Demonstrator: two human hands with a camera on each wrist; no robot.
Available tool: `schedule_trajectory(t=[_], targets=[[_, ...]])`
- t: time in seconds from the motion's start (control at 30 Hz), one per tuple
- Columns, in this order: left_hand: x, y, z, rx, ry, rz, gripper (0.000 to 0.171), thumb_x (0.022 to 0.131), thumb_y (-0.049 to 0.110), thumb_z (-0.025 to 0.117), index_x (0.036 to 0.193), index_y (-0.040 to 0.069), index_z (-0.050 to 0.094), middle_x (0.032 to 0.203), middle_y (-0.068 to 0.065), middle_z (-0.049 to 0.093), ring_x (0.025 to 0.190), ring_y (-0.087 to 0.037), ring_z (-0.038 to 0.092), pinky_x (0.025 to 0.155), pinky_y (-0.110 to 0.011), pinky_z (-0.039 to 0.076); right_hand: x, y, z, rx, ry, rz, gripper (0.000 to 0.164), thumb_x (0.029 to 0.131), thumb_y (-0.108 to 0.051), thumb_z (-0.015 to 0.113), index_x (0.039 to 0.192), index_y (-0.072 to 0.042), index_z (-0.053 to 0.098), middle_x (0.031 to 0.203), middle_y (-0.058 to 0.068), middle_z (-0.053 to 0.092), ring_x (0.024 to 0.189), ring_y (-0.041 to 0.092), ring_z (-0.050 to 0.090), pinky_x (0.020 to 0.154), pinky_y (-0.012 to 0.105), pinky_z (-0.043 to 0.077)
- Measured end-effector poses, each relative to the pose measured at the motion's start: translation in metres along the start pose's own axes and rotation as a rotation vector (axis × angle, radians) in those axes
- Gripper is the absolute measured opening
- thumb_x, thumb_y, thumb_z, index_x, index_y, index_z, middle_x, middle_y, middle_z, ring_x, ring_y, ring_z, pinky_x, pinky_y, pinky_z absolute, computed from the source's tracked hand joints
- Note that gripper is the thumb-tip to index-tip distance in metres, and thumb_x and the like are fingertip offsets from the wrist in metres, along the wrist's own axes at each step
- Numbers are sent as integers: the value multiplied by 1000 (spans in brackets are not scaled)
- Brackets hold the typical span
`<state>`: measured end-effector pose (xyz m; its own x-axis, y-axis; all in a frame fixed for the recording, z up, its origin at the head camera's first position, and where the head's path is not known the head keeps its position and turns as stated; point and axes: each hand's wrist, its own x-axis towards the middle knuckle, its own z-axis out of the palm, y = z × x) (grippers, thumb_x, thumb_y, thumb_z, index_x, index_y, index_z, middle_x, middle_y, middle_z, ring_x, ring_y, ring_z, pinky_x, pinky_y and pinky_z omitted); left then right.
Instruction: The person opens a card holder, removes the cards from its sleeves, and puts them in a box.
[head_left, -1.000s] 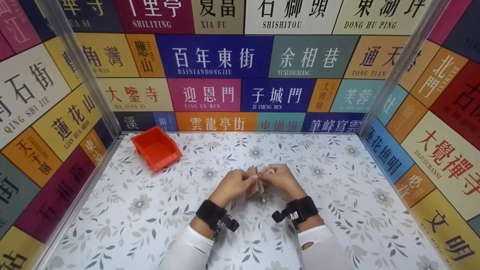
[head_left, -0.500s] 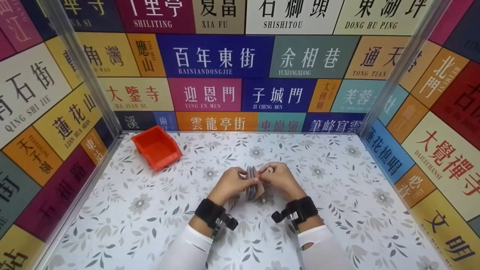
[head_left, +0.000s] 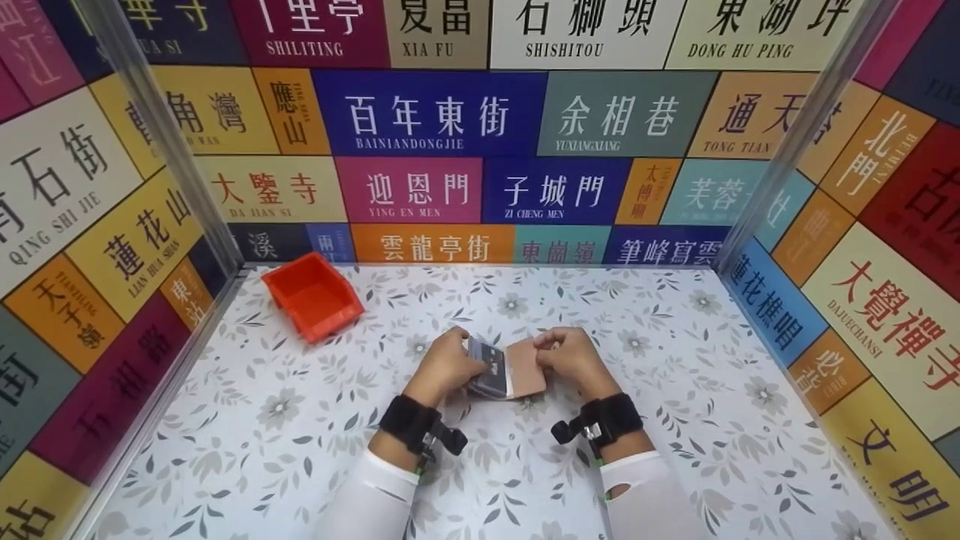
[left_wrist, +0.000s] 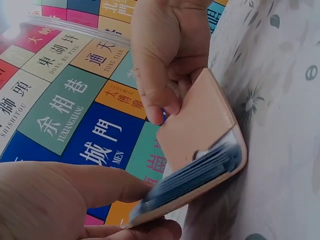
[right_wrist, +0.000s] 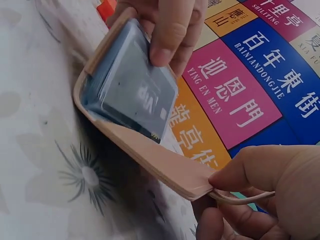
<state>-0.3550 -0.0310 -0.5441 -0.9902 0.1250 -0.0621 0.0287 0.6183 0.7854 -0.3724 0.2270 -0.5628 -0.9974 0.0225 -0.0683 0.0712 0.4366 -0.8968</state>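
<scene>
A tan card holder point(head_left: 527, 367) lies spread open between both hands, low over the patterned tabletop. My left hand point(head_left: 448, 364) grips its left half, thumb on top of the clear sleeves point(left_wrist: 195, 175) and fingers beneath the cover. Through the top sleeve shows a dark card point(right_wrist: 132, 87) with "VIP" on it. On the right, my right hand point(head_left: 571, 361) pinches the edge of the bare tan cover flap point(left_wrist: 197, 117). A thin strap point(right_wrist: 245, 199) runs from that edge past the right fingers.
A red plastic bin point(head_left: 313, 296) stands at the back left of the white floral tabletop point(head_left: 637, 480). Colourful sign-printed walls point(head_left: 442, 112) enclose the back and both sides.
The card holder's pages were fanned out, then gathered nearly upright; now it is spread open with the sleeves on the left. My hands have moved slightly apart. The bin has stayed put.
</scene>
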Motion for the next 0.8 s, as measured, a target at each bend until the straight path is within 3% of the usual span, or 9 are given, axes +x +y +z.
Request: schedule_trajectory(t=[0.07,0.13,0.33,0.47,0.6,0.8], targets=[[0,-2,0,46,7,-13,78,84,11,87,154,-8,58,147,-28,71,129,-39,71,119,-51,57,0,3,-2,-57,5,23,26,82,1,77,106,-6,85,102,7,77,90,19,67,78,27,57],[-1,-3,1,81,3,-21,76,85,12,86,154,-8,60,149,-28,71,132,-41,71,122,-53,55,1,6,-4,-116,14,41,29,80,-1,78,107,-7,86,107,8,80,96,21,67,80,26,55],[-2,-5,6,191,21,-27,57,84,20,91,134,-1,74,125,-18,80,108,-34,74,104,-52,62,1,12,-7,-231,17,44,26,82,-5,78,106,-7,87,110,12,81,97,25,71,79,29,57],[-2,-4,7,221,45,-18,50,82,19,94,125,-1,77,115,-16,81,96,-31,72,93,-49,63,-1,11,-8,-264,4,13,23,84,-10,85,106,-6,87,112,13,83,101,26,74,85,35,61],[-4,-3,7,223,65,-8,48,81,16,95,121,-1,77,110,-15,80,92,-30,71,90,-48,63,-2,10,-8,-289,-4,-11,26,84,-14,93,108,-5,86,107,13,83,97,26,74,85,37,62],[-4,-2,8,231,69,4,46,81,15,95,121,0,78,110,-14,81,95,-30,73,93,-49,63,-2,9,-5,-359,5,-24,25,82,-12,93,105,-6,85,98,9,79,88,23,70,78,34,57]])
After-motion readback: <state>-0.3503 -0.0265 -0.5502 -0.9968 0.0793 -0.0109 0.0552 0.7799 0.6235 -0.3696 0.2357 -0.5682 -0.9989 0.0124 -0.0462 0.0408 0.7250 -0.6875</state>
